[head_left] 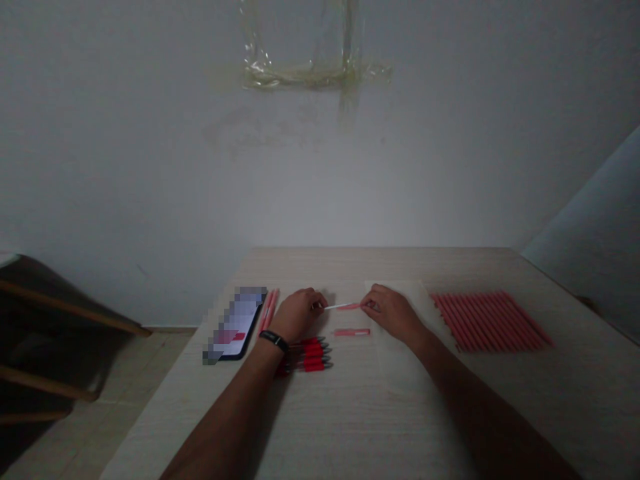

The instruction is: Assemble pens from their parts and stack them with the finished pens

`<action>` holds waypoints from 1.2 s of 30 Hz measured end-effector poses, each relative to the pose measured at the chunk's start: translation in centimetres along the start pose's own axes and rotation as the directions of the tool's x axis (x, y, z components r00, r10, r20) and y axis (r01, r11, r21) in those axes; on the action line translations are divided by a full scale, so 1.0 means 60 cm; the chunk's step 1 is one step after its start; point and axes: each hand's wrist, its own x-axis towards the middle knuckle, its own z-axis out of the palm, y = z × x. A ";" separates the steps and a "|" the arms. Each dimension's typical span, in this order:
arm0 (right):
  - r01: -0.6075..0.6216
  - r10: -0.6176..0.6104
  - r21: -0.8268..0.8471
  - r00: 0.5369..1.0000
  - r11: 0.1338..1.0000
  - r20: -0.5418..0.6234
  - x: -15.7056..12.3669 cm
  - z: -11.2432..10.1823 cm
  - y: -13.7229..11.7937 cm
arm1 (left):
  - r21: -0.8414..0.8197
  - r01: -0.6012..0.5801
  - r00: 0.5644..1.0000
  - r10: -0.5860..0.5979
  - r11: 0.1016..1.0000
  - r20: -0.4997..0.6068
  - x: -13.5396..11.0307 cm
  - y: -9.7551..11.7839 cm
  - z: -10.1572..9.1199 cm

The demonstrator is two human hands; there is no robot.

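A thin white-and-red stick, slim like a pen refill, stretches between my two hands just above the table. My left hand pinches its white end, a dark band around that wrist. The red end is in the pinched fingertips of my right hand. Just below the stick lies a short pink-and-red pen part. Several red pens with grey tips lie side by side by my left forearm, which partly covers them. Beyond my left wrist are a few slim pink pens.
At the left of the light wooden table lies a phone with its screen lit. Many red pencils are lined up at the right. A pale sheet lies under my right hand. The wall stands behind the table.
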 end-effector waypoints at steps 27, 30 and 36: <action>0.103 -0.102 0.012 0.993 0.995 -0.055 -0.003 0.008 0.003 | 0.003 -0.035 0.998 0.035 0.999 0.045 0.002 0.007 0.016; 0.135 -0.134 0.022 0.989 0.991 -0.055 -0.002 0.012 0.001 | -0.020 -0.052 0.997 0.053 0.998 0.050 0.003 0.011 0.018; 0.145 -0.140 0.060 0.987 0.988 -0.080 -0.003 0.008 -0.003 | -0.018 -0.042 0.998 0.043 0.999 0.043 0.002 0.010 0.024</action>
